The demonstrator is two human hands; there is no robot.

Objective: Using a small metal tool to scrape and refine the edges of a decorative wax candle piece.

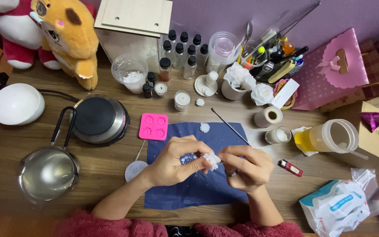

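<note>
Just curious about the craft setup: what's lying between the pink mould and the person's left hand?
In the head view, only the corner of the dark blue cloth lies between the pink mould and the left hand.

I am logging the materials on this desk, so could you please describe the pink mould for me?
The pink mould is a small, rounded square slab, seemingly silicone, with four flower-shaped cavities facing up. It lies flat on the wooden table, its lower right corner at the edge of the blue sheet, right of the hotplate. No hand touches it.
</note>
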